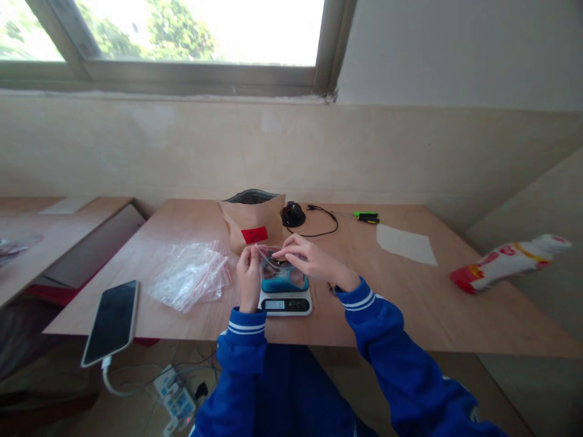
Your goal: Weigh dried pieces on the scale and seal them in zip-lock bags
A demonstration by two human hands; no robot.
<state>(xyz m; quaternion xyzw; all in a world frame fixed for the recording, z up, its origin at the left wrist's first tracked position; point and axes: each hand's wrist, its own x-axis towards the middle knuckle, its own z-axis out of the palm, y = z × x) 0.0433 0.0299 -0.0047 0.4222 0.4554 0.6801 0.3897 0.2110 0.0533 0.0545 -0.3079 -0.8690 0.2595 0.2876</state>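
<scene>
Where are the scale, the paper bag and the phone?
Scale (pixel 286 305), head view: on its front display panel.
Paper bag (pixel 252 217), head view: on its brown front.
Phone (pixel 112 321), head view: on its dark screen.

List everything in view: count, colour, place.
Tables: two, brown, ahead and left.
Scale: one, white, front middle.
Tray: one, blue, on scale.
Held bag: one, clear, over tray.
Bag pile: one, clear, left of scale.
Paper bag: one, brown, behind scale.
Corded device: one, black, back.
Tool: count unclear, green-black, back right.
Sheets: two, white, one per table.
Bottle: one, white-red, right.
Phone: one, black, left.
Power strip: one, white-blue, floor.
Window: one, grey, back.
Sleeves: two, blue, arms.
Left hand: one, bare, at held bag.
Right hand: one, bare, likewise.
</scene>
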